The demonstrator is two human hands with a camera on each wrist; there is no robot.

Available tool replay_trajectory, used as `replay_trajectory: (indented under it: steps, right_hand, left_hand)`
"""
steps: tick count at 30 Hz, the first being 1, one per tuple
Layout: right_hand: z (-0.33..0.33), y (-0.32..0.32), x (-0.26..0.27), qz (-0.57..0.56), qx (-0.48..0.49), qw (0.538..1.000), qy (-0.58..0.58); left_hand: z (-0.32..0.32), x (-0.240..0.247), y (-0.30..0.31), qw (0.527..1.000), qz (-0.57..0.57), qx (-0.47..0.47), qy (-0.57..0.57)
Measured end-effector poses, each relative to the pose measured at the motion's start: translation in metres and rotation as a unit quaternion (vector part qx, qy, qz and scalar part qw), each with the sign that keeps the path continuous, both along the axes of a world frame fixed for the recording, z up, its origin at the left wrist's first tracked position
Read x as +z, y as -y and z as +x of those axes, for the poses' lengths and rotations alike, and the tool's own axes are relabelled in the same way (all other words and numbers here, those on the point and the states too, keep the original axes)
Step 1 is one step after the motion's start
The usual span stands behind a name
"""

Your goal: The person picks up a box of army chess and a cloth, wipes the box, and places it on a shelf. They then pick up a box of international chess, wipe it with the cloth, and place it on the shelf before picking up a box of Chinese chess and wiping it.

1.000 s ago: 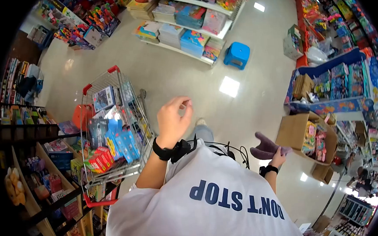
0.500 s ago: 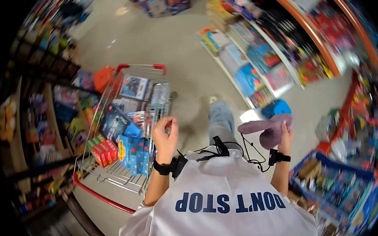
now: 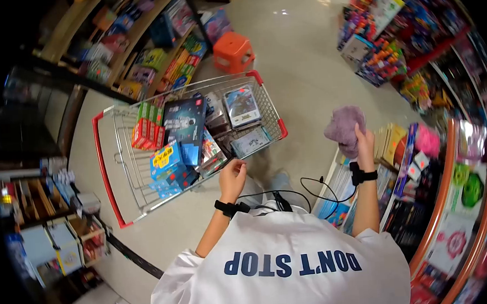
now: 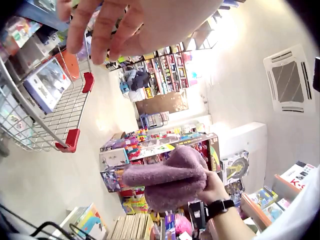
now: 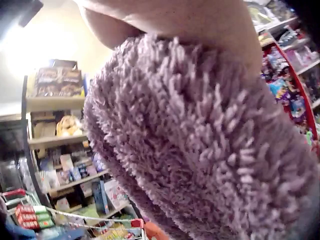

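My right hand (image 3: 364, 144) holds a purple fluffy cloth (image 3: 345, 128), gripping one end of it out to my right. The left wrist view shows the cloth (image 4: 165, 177) folded over in thick flaps. Up close, its shaggy pile (image 5: 185, 140) fills most of the right wrist view and hides the fingertips. My left hand (image 3: 233, 179) hangs beside the shopping cart (image 3: 274, 111), fingers loosely bent around nothing. Boxed goods lie in the cart: a dark box with an astronaut picture (image 3: 185, 122), blue boxes (image 3: 169, 165), and red-and-green boxes (image 3: 148, 127).
An orange stool (image 3: 233, 52) stands past the cart's far side. Shelves of books and toys (image 3: 390, 182) come close on my right. Wooden shelving (image 3: 136, 41) runs behind the cart, and a toy display (image 3: 376, 49) stands ahead on the right. A black cable (image 3: 307, 184) loops before my waist.
My view has turned to the left, so the cart now lies across in front of me. The right hand has risen, still gripping the purple cloth. The left hand has stayed empty.
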State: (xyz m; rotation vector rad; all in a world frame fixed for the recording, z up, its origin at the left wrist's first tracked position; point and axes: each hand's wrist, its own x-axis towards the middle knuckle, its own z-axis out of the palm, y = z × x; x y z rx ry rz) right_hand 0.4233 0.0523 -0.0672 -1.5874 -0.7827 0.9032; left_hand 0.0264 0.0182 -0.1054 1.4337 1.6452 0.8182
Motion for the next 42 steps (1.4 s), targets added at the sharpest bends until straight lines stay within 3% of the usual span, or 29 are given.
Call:
replay_trajectory:
  steps: [5, 7, 10, 12, 13, 15, 17, 19, 20, 23, 27, 28, 33, 35, 38, 42]
  right_hand:
    - [-0.022, -0.111, 0.0, 0.011, 0.116, 0.958, 0.261]
    - [-0.063, -0.131, 0.016, -0.02, 0.2, 0.928, 0.313]
    - [-0.109, -0.158, -0.005, -0.059, 0.285, 0.918, 0.269]
    - [-0.122, -0.175, -0.066, -0.112, 0.33, 0.919, 0.183]
    - [-0.13, -0.182, -0.106, -0.137, 0.336, 0.924, 0.123]
    - [-0.146, -0.193, -0.16, -0.197, 0.326, 0.924, 0.042]
    - [-0.16, -0.193, -0.195, -0.274, 0.293, 0.916, 0.003]
    - [-0.167, -0.192, -0.202, -0.277, 0.31, 0.887, 0.203]
    - [-0.172, -0.195, -0.204, -0.27, 0.318, 0.858, 0.301]
    - [-0.19, -0.193, -0.231, -0.263, 0.37, 0.845, 0.283]
    - [-0.2, -0.173, -0.288, -0.279, 0.445, 0.827, 0.2]
    - [-0.205, -0.174, -0.287, -0.311, 0.442, 0.817, 0.202]
    - [-0.189, -0.186, -0.334, -0.395, 0.43, 0.805, 0.106]
    - [-0.189, -0.201, -0.322, -0.457, 0.43, 0.777, 0.049]
    - [-0.189, -0.205, -0.336, -0.455, 0.443, 0.772, 0.009]
    - [-0.19, -0.207, -0.328, -0.439, 0.449, 0.778, 0.035]
  left_hand:
    - [-0.022, -0.043, -0.017, 0.989, -0.055, 0.07, 0.121]
    - [-0.033, -0.052, -0.039, 0.994, -0.063, 0.04, 0.077]
    - [-0.041, -0.059, -0.088, 0.998, -0.05, -0.022, 0.013]
    - [-0.043, -0.077, -0.123, 0.982, -0.124, 0.016, 0.142]
    - [-0.043, -0.083, -0.137, 0.965, -0.162, 0.035, 0.204]
    - [-0.037, -0.062, -0.165, 0.88, -0.335, 0.117, 0.315]
    - [-0.041, -0.119, -0.184, 0.754, -0.405, 0.142, 0.497]
    - [-0.041, -0.158, -0.19, 0.725, -0.404, 0.2, 0.52]
    - [-0.041, -0.17, -0.194, 0.752, -0.413, 0.211, 0.469]
    - [-0.031, -0.209, -0.193, 0.796, -0.423, 0.276, 0.333]
    - [-0.026, -0.333, -0.152, 0.848, -0.404, 0.332, 0.086]
    - [-0.028, -0.37, -0.137, 0.852, -0.382, 0.342, 0.108]
    - [-0.022, -0.367, -0.138, 0.848, -0.395, 0.338, 0.108]
    - [-0.024, -0.378, -0.133, 0.841, -0.382, 0.371, 0.093]
    - [-0.041, -0.369, -0.143, 0.781, -0.532, 0.302, 0.123]
    - [-0.039, -0.386, -0.132, 0.736, -0.575, 0.266, 0.238]
